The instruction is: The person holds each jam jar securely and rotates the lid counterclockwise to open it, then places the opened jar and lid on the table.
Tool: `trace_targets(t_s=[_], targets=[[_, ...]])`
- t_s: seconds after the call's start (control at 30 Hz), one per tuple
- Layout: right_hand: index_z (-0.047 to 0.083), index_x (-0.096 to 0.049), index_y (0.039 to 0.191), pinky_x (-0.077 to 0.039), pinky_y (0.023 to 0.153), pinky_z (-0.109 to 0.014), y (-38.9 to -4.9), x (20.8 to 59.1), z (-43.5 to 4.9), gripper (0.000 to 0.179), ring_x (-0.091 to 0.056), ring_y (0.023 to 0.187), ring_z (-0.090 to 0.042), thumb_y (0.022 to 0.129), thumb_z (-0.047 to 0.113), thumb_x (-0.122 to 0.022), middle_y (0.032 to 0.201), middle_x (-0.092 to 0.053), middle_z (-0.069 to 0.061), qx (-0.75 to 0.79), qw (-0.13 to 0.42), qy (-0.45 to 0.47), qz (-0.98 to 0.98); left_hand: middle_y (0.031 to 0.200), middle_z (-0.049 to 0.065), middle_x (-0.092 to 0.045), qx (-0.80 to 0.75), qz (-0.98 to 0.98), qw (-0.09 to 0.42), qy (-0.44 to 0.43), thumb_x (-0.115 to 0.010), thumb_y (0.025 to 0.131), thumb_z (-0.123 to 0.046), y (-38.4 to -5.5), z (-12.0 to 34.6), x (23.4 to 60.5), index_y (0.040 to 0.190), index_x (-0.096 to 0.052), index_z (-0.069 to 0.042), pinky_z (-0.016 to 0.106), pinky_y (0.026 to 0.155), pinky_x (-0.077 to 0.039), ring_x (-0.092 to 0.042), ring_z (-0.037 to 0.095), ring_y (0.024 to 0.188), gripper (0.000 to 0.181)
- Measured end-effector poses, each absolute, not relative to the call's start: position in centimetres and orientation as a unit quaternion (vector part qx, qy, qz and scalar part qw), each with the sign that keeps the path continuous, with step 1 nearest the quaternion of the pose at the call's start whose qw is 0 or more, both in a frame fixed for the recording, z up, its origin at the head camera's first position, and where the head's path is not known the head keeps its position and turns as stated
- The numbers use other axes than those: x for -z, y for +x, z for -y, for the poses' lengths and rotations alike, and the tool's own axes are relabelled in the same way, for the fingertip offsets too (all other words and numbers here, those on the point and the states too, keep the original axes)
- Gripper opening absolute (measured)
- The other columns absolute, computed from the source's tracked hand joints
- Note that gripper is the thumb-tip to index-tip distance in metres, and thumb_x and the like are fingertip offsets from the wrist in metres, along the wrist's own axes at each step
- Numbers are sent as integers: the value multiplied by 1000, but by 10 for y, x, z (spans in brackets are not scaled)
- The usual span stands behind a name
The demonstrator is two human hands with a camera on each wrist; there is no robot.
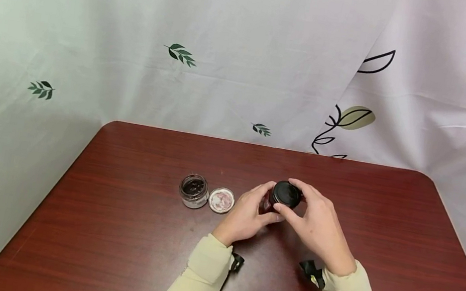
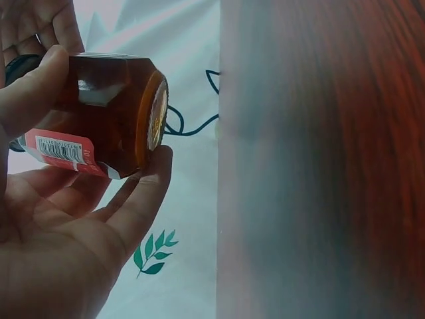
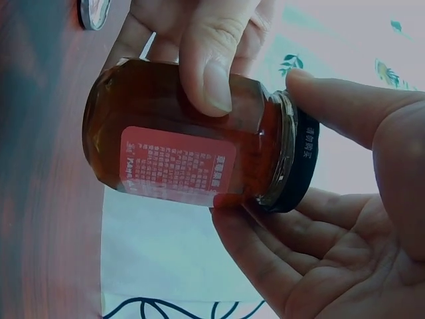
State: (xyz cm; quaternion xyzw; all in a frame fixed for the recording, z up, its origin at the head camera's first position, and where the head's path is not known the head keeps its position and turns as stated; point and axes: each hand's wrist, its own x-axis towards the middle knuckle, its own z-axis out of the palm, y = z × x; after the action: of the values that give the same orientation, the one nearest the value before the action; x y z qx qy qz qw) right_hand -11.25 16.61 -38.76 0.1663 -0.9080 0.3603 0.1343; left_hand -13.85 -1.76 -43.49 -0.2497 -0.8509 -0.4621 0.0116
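A glass jar of dark reddish-brown jam [image 3: 149,106] with a red label [image 3: 176,163] is held up off the table. My left hand [image 1: 243,217] grips its body, thumb on one side and fingers on the other. Around the black lid [image 1: 287,194] are the thumb and fingers of my right hand [image 1: 320,225]; the lid sits on the jar. Seen from the left wrist, the jar's base [image 2: 158,114] faces away from the palm. To the left stands an open glass jar [image 1: 194,193] with dark contents, beside a detached lid [image 1: 222,200] lying smeared inner face up.
The reddish-brown wooden table [image 1: 107,247] has rounded far corners. White cloth [image 1: 234,23] with leaf prints hangs behind it and along both sides. Black wrist devices [image 1: 237,263] show below the sleeves.
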Motion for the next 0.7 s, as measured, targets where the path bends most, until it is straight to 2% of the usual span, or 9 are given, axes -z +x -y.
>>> trace_targets(t_s=[0.33, 0.7], targets=[[3, -62, 129, -53, 81, -45, -115, 387, -170, 52, -67, 96, -22, 85, 22, -82, 117, -69, -10, -355, 141, 193, 904, 101, -5, -59, 455, 851, 21, -261, -82, 86, -28, -139, 19, 433, 129, -57, -17, 27, 79, -44, -54, 11, 88, 51], [8, -62, 129, -52, 76, -41, -117, 389, -175, 48, -64, 91, -17, 87, 23, -81, 112, -69, -5, -346, 138, 216, 903, 99, -6, -59, 457, 847, 16, -271, -81, 87, -28, -140, 21, 435, 129, -57, -20, 25, 76, -44, -53, 10, 85, 49]])
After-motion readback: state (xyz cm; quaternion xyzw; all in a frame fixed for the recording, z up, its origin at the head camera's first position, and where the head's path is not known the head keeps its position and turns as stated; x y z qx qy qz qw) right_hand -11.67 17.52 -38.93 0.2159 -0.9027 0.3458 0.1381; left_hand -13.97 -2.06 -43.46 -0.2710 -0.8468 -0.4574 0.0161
